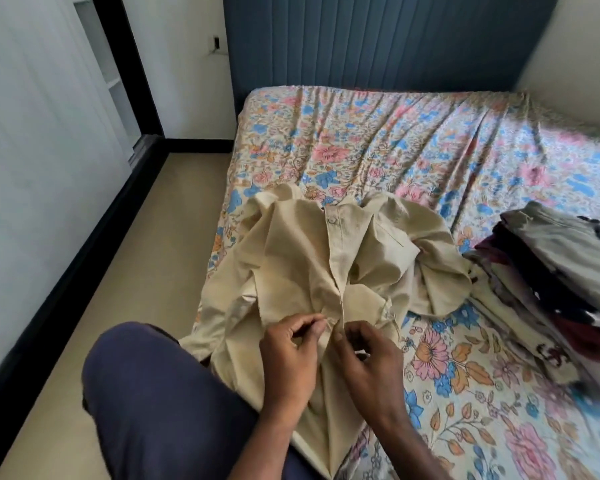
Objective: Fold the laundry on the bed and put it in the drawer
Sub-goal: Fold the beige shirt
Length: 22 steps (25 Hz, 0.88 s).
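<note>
A cream button-up shirt (291, 258) lies crumpled, front up, on the near left part of the bed (378, 140), its collar pointing toward the headboard. One button near the collar is fastened. My left hand (291, 348) pinches the shirt's fabric just left of the button placket. My right hand (368, 351) pinches the placket edge beside it. Both hands meet at the lower middle of the shirt. The shirt's hem drapes over my knee and the bed edge.
A pile of mixed dark and light clothes (555, 271) sits at the right edge of the bed. My leg in dark trousers (167, 403) is at the bed's left side. A blue padded headboard (388, 39) stands behind; white wardrobe doors (42, 133) line the left wall.
</note>
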Available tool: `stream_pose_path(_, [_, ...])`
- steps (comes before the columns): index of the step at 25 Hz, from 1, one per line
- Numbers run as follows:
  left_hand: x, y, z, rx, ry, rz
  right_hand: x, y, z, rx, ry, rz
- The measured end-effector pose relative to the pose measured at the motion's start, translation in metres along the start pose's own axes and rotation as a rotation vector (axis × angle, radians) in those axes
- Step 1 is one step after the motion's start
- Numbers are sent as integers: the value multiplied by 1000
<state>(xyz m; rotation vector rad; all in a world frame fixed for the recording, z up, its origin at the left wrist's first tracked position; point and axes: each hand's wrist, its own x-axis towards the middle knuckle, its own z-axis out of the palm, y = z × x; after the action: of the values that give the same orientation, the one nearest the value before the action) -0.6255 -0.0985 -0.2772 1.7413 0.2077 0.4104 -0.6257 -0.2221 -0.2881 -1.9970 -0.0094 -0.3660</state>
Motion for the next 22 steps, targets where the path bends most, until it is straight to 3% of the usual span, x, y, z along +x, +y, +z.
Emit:
stream_pose_path(6, [-7, 0, -3, 65, 34, 32, -9, -10, 5, -79, 137, -77])
stream_pose_path(16, [-12, -2, -2, 145, -65, 49, -15, -18, 5, -41, 98, -16])
stream_pose_path(22, [-10, -2, -6, 110, -31, 2, -16, -21, 1, 100, 21, 20])
